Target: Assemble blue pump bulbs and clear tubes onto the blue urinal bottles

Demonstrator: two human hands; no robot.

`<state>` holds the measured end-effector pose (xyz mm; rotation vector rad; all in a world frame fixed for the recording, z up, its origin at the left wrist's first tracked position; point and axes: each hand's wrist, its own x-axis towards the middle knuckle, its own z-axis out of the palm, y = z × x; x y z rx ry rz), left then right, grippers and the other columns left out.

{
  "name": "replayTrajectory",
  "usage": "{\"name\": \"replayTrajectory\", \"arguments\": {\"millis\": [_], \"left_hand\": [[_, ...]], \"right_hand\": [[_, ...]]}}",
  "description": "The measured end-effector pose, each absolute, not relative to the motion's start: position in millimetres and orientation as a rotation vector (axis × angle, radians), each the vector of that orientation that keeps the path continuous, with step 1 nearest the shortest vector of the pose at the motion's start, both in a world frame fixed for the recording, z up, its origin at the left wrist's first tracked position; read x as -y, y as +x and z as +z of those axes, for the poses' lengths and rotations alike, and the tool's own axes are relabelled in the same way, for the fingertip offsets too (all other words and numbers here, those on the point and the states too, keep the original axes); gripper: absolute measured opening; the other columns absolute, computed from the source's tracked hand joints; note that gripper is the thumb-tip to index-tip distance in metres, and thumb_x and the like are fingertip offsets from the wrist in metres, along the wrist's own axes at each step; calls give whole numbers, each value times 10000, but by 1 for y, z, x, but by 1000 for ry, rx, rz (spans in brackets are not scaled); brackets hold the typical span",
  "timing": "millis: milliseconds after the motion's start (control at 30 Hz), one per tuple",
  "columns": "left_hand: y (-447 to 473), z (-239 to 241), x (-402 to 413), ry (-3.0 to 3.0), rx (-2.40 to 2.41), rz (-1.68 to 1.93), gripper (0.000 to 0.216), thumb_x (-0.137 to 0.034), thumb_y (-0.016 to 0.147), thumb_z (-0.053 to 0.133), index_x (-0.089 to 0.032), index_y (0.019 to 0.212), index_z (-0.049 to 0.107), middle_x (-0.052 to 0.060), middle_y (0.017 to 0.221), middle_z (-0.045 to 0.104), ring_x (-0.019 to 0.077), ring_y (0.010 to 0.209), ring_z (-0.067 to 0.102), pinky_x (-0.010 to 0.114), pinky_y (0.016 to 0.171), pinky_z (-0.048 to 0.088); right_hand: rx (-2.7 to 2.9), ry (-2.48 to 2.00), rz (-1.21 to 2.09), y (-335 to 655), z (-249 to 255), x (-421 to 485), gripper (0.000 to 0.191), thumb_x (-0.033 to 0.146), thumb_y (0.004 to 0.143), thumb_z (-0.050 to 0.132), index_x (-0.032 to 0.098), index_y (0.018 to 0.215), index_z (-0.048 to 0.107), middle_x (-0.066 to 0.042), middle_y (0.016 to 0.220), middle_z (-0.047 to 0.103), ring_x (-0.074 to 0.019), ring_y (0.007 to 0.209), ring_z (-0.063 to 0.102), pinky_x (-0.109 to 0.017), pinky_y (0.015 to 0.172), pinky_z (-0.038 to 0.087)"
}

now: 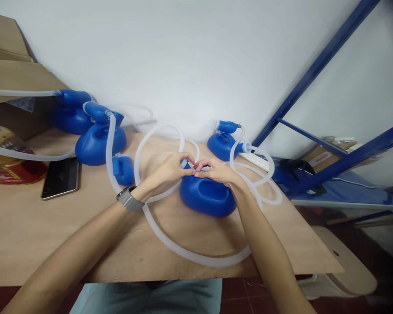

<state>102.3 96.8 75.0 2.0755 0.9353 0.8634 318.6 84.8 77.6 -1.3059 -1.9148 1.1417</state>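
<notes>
Both hands are meeting right at the middle of the table point(26, 235). The left hand point(174, 168) is coming in from about 8 o'clock and the right hand point(218, 171) from about 5 o'clock, and their fingertips are touching each other. They're both pinching shut at the neck of the blue container point(206, 198). The fingers are hiding the spot itself, so I can't tell whether they're squeezing the neck or the end of the clear tube point(190, 258) there.

The main relation is that the container's fat body is sitting just at 6 o'clock from the fingertips, flat on the wood. Its long axis is running roughly from 11 o'clock at the neck to 5 o'clock at the round end. Neither hand is really nearer. They're both right on the neck, left on the 9 o'clock side and right on the 3 o'clock side. The tube is looping wide around the whole thing, passing under the left forearm near the watch point(130, 199) and sweeping round at 6 o'clock under the right forearm.

Other stuff lying around:
- Two more containers point(98, 144) with tubes are sitting at 10 o'clock.
- A third one point(223, 144) is sitting at 1 o'clock, near the wall.
- A small blue piece point(122, 170) is lying at 9 o'clock.
- A phone point(60, 178) is lying further out the same way.
</notes>
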Motion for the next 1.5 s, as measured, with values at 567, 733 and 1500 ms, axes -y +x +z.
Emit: {"name": "replayTrajectory", "arguments": {"millis": [567, 733, 1500], "left_hand": [[97, 77, -105, 2238, -768, 745, 143, -263, 801, 724, -210, 908, 801, -21, 824, 769, 152, 727, 632, 270, 740, 485], [97, 76, -106, 2215, -762, 774, 158, -285, 804, 692, -211, 873, 813, -10, 822, 762, 159, 745, 627, 271, 726, 461], [87, 83, -105, 2117, -950, 778, 799, -491, 749, 774, -231, 1487, 609, 87, 1283, 728, 274, 1117, 668, 367, 955, 533]], "right_hand": [[1936, -1408, 1180, 316, 85, -78, 208, 364, 739, 748, 191, 847, 709, -13, 875, 691, -160, 761, 585, -261, 633, 477], [1948, -1435, 1115, 315, 84, -77, 202, 342, 751, 738, 192, 884, 714, -7, 886, 690, -159, 752, 594, -273, 671, 480], [1771, -1370, 1007, 324, 69, -83, 325, 337, 852, 806, 204, 1135, 717, -80, 1130, 769, -200, 1033, 730, -327, 919, 590]]}}
